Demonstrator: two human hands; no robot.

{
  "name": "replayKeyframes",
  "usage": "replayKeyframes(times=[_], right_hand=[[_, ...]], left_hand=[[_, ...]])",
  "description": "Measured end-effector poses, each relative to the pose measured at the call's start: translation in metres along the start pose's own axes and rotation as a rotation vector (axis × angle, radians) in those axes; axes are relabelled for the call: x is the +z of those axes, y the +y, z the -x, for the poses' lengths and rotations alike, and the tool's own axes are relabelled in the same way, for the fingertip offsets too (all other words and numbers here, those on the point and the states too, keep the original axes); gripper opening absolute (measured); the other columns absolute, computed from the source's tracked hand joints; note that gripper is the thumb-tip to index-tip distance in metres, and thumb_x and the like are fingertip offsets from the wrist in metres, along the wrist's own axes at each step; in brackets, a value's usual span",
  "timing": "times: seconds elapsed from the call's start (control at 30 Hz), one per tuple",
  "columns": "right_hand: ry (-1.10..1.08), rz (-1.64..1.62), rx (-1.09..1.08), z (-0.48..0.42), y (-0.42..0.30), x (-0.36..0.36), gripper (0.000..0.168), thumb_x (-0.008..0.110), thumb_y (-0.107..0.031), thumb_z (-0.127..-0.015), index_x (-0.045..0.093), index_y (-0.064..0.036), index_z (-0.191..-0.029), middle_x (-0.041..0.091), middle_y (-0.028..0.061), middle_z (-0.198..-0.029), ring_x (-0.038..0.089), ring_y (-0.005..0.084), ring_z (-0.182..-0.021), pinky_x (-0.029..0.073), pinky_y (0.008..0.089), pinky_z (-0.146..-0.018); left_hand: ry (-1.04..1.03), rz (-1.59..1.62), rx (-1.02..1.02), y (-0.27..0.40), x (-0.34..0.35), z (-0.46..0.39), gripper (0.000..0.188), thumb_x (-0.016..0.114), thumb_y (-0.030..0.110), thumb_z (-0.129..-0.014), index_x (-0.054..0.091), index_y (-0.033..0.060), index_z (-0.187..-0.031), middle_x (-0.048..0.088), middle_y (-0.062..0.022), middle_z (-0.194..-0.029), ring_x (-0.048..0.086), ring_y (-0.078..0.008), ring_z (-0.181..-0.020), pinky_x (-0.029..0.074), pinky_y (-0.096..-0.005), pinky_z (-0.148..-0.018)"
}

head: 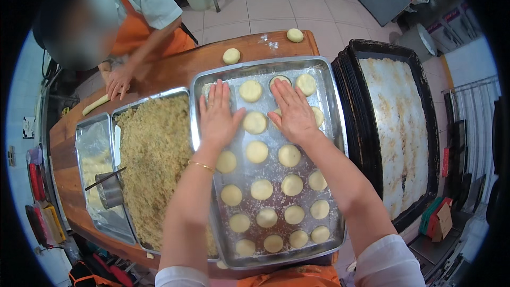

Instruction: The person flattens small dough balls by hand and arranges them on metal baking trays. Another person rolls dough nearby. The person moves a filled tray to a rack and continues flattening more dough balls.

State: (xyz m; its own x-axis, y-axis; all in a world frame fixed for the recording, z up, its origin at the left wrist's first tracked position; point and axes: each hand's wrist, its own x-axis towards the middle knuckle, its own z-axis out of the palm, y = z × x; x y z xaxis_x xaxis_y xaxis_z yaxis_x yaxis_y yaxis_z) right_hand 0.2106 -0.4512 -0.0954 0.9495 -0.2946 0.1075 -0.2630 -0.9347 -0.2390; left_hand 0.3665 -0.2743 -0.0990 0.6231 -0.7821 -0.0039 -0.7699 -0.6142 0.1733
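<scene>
A metal tray dusted with flour holds rows of pale round dough discs. My left hand lies flat at the tray's upper left, palm down, thumb spread; whatever lies beneath it is hidden. My right hand is palm down too, its fingertips on a dough disc with a thin dark rim around it, perhaps a ring mould. Another disc is partly covered by the right thumb. Just beside my right fingers sits an uncovered disc.
Left of the tray stand a pan of crumbly filling and a smaller pan with a metal scoop. Blackened baking trays are stacked at right. Across the wooden table, a co-worker's hand touches a dough roll.
</scene>
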Motion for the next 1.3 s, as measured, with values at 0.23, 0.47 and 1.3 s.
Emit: replayKeyframes(times=[0.23,0.47,1.3], right_hand=[[-0.09,-0.021,0.033,-0.015,-0.003,-0.022,0.071,0.055,-0.042,-0.098,0.035,-0.001,-0.152,0.032,0.0118,-0.161,0.027,0.0247,-0.15,0.019,0.044,-0.124],[-0.063,0.05,0.004,0.012,-0.003,-0.009,0.071,0.055,-0.041,-0.098,0.036,0.002,-0.151,0.033,0.0148,-0.16,0.027,0.0258,-0.15,0.019,0.0435,-0.124],[0.054,0.036,-0.013,-0.006,0.01,0.005,0.068,0.051,-0.042,-0.1,0.035,-0.001,-0.152,0.031,0.0142,-0.16,0.028,0.0262,-0.149,0.02,0.044,-0.123]], left_hand=[[-0.125,0.075,-0.063,0.002,-0.02,-0.011,0.079,0.046,0.049,-0.1,0.02,0.0025,-0.158,0.016,-0.014,-0.167,0.012,-0.0273,-0.155,0.01,-0.0496,-0.124],[0.015,0.025,-0.011,0.005,0.0,0.023,0.08,0.052,0.046,-0.098,0.024,-0.0012,-0.156,0.019,-0.0141,-0.166,0.014,-0.0263,-0.154,0.012,-0.0482,-0.124],[-0.029,0.033,-0.01,-0.006,0.003,0.004,0.079,0.048,0.047,-0.101,0.018,0.0001,-0.158,0.014,-0.0166,-0.166,0.015,-0.0307,-0.154,0.016,-0.0504,-0.122]])
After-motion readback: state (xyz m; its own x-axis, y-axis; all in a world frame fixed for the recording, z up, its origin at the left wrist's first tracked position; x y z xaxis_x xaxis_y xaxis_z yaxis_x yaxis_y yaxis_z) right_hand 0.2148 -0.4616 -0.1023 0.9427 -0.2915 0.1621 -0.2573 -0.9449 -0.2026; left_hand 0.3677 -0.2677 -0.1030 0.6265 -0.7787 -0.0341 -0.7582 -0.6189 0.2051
